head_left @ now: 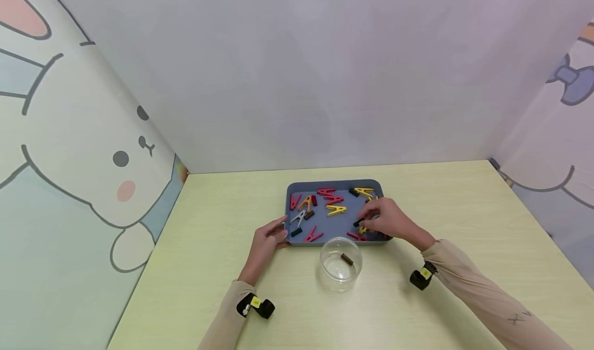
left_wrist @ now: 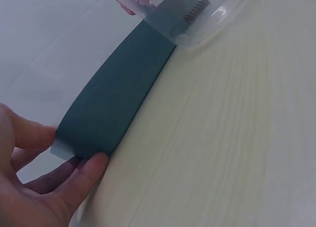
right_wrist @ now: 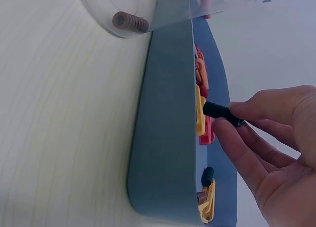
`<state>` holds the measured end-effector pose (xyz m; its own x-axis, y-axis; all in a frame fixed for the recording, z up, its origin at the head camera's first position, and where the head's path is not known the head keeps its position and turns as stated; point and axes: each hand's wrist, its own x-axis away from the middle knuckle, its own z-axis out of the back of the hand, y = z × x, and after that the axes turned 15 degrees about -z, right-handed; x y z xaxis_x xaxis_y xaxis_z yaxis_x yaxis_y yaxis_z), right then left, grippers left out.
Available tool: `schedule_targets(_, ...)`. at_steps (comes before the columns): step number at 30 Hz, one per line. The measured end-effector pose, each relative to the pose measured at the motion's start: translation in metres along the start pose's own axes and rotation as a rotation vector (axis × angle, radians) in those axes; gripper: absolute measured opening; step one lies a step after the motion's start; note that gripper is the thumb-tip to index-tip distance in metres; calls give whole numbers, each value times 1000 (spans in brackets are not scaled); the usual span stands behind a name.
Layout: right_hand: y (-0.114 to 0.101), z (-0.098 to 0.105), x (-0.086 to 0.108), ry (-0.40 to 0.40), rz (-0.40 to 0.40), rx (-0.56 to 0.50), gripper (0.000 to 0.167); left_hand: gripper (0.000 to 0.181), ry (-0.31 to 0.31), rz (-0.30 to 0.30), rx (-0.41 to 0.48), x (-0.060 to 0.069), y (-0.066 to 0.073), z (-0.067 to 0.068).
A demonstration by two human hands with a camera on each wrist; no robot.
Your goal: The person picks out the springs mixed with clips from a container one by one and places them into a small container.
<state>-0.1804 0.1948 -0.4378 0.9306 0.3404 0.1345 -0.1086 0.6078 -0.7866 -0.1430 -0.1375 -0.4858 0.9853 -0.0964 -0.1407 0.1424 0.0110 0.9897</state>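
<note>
One brown spring (right_wrist: 130,22) in your cup (head_left: 340,280); right hand (head_left: 389,218) pinches a black spring (right_wrist: 221,112) (left hand (head_left: 266,244) grips tray (left_wrist: 111,98)); other springs (head_left: 296,232) remain among clips (head_left: 340,209).

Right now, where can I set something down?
The pale yellow table is bare left of the grey rectangular tray, beyond the left hand, and right of it, past the right hand. Crowded: inside the tray, among coloured plastic clips; in front, by the clear round tub.
</note>
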Motion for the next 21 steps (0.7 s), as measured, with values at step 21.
schedule_targets(21,-6,7,11,19,28,-29,11,43,47,10,-14,-2,-13,0)
